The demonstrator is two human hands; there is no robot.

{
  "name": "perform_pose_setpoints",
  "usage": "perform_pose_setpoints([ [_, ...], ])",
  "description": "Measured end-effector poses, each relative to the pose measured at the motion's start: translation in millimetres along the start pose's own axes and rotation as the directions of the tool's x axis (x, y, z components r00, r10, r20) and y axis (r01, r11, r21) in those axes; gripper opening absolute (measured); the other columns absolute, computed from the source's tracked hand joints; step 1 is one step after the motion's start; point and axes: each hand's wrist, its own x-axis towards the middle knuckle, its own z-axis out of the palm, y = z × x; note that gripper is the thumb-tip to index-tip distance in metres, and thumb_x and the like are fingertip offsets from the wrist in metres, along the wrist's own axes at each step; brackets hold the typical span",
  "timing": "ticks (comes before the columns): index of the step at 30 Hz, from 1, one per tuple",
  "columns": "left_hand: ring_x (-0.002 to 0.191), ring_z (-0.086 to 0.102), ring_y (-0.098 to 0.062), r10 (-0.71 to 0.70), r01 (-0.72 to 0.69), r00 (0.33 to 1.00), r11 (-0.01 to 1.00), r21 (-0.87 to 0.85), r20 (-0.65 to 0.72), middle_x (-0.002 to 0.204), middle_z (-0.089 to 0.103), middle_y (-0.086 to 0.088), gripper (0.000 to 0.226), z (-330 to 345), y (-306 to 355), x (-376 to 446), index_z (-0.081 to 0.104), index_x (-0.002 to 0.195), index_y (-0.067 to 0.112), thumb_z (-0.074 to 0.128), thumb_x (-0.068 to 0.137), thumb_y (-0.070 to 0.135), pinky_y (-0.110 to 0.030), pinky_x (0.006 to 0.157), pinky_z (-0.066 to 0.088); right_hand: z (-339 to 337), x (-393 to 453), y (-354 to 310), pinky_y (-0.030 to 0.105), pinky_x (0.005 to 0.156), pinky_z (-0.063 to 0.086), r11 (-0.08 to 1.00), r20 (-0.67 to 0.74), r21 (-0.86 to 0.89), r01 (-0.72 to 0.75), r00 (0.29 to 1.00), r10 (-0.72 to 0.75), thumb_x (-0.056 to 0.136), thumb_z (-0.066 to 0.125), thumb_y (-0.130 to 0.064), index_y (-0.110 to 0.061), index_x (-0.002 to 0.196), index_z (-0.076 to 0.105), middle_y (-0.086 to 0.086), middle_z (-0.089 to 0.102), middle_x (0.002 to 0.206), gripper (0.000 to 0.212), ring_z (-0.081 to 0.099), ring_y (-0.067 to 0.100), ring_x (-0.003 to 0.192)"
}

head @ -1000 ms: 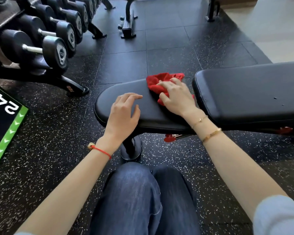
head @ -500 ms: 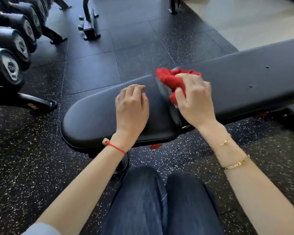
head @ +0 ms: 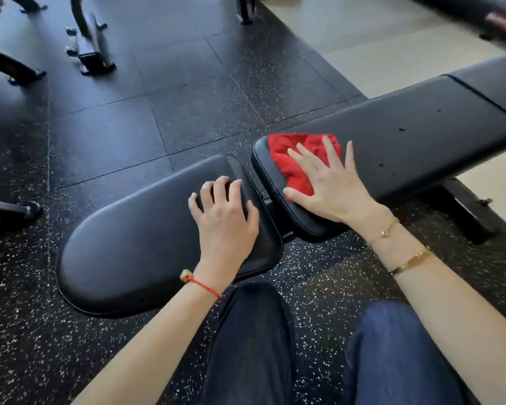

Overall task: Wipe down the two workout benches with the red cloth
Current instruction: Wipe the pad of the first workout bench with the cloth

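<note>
From the head view, our right hand (head: 330, 185) presses the red cloth (head: 297, 162) flat, fingers spread, on the back pad's (head: 421, 135) near end; left hand (head: 227, 220) braces the seat pad (head: 135, 241), fingers curled. The cloth could bunch and snag in the pad gap.

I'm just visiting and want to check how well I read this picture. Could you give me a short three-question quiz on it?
1. True or false: the right hand presses the red cloth flat with straight fingers.
2. Which pad does the left hand rest on: A) the short seat pad, B) the long back pad, C) neither?
3. Fill in: the cloth lies at the end of the long pad nearest the ____ pad.

Key: 1 true; 2 A; 3 seat.
</note>
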Motion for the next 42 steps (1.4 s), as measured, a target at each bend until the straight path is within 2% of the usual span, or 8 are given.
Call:
perform_pose_setpoints([
  [3,0.127,0.045,-0.029,0.000,-0.001,0.999,1.000,-0.006,-0.033,0.134,0.054,-0.001,0.042,2.5,-1.6,-0.1,0.058,0.127,0.021,0.048,0.091,0.038,-0.052,0.108,0.031,-1.2,-9.7,-1.4,0.063,0.116,-0.003,0.983,-0.103,-0.173,0.059,0.992,-0.078,0.087,0.020,-0.072,-0.015,0.152,0.029,0.004,0.031,0.158,0.088,0.006,0.032,0.150],
  [5,0.126,0.046,-0.028,0.000,-0.001,0.998,1.000,-0.009,-0.057,0.132,0.055,0.000,0.042,4.4,-2.7,0.4,0.059,0.126,0.021,0.048,0.090,0.039,-0.051,0.108,0.032,1.8,-10.9,3.8,0.052,0.121,0.003,0.978,-0.154,-0.122,0.171,0.970,-0.189,0.091,0.028,-0.066,-0.005,0.149,0.034,0.011,0.035,0.155,0.084,0.016,0.029,0.149],
  [7,0.126,0.046,-0.027,-0.003,0.002,0.997,1.000,-0.013,-0.073,0.131,0.056,0.001,0.042,5.2,-1.8,0.6,0.060,0.126,0.022,0.049,0.090,0.039,-0.050,0.108,0.033,5.0,-9.9,10.9,0.039,0.123,0.007,0.963,-0.154,0.031,0.269,0.953,-0.262,0.094,0.038,-0.060,-0.002,0.149,0.032,0.013,0.032,0.156,0.080,0.021,0.028,0.148],
  [15,0.124,0.052,-0.024,-0.034,0.026,0.993,0.997,-0.072,-0.114,0.128,0.061,0.004,0.036,-0.2,4.3,-2.8,0.065,0.122,0.023,0.058,0.089,0.036,-0.048,0.107,0.038,18.1,-5.8,37.6,0.049,0.121,0.005,0.942,-0.133,0.178,0.284,0.956,-0.263,0.092,0.035,-0.066,-0.029,0.154,0.022,0.005,0.017,0.163,0.074,0.009,0.035,0.149],
  [22,0.120,0.057,-0.028,-0.133,0.139,0.985,0.990,0.040,-0.114,0.124,0.066,-0.005,0.028,-5.2,34.7,-12.7,0.067,0.119,0.014,0.060,0.093,0.023,-0.044,0.107,0.036,12.3,22.0,44.2,0.047,0.121,-0.006,0.947,0.009,0.247,0.203,0.977,-0.212,0.083,0.029,-0.081,-0.033,0.155,0.016,0.008,0.003,0.164,0.087,-0.005,0.035,0.150],
  [26,0.114,0.058,-0.027,-0.184,0.171,0.968,0.981,-0.086,-0.170,0.120,0.067,-0.003,0.026,-2.6,83.7,-23.5,0.067,0.116,0.015,0.059,0.092,0.020,-0.042,0.103,0.038,15.5,1.5,52.3,0.045,0.122,-0.003,0.915,-0.035,0.234,0.330,0.943,-0.331,0.085,0.028,-0.080,-0.036,0.154,0.019,0.002,0.011,0.164,0.082,0.001,0.032,0.150],
  [32,0.110,0.058,-0.026,-0.163,0.142,0.955,0.985,-0.099,-0.248,0.117,0.067,-0.003,0.025,-17.0,130.7,-34.3,0.067,0.115,0.014,0.057,0.092,0.014,-0.041,0.099,0.040,24.8,-39.0,100.3,0.044,0.121,-0.001,0.877,-0.103,0.206,0.435,0.900,-0.423,0.087,0.022,-0.077,-0.036,0.153,0.021,0.003,0.013,0.163,0.078,0.002,0.031,0.150],
  [42,0.120,0.053,-0.027,-0.118,0.110,0.991,0.987,-0.116,-0.059,0.126,0.062,-0.006,0.031,-13.8,158.6,-21.8,0.062,0.124,0.011,0.057,0.095,0.016,-0.046,0.103,0.043,19.5,4.6,134.5,0.046,0.121,-0.008,0.932,0.038,0.230,0.280,0.954,-0.296,0.087,0.020,-0.078,-0.038,0.154,0.011,0.008,-0.005,0.164,0.078,-0.009,0.034,0.149],
])
